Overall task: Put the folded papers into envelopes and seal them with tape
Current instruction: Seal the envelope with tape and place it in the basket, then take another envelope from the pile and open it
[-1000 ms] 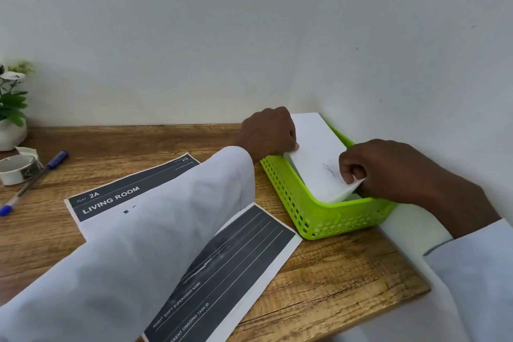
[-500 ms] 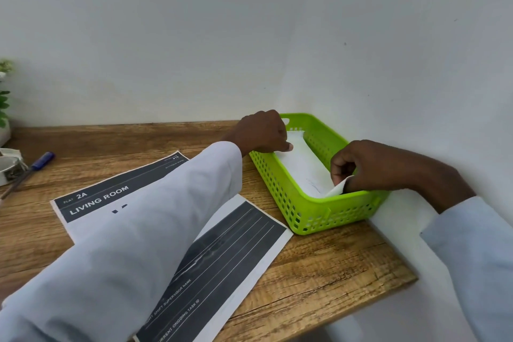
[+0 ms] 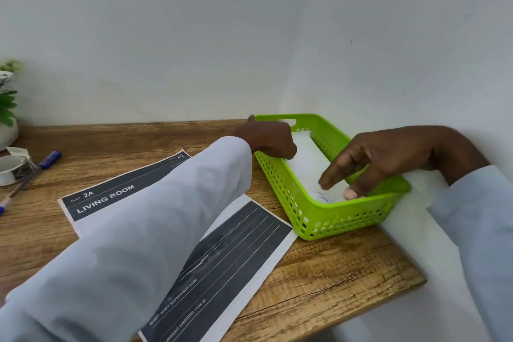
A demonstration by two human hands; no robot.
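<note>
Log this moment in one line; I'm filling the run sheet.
stage: envelope lying in green basket | left hand: over envelope's far end | right hand: open above its near end | tape roll: untouched

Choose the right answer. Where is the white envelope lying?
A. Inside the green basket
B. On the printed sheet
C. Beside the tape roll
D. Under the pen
A: the envelope lies flat on the floor of the basket, with both hands over it.
</note>
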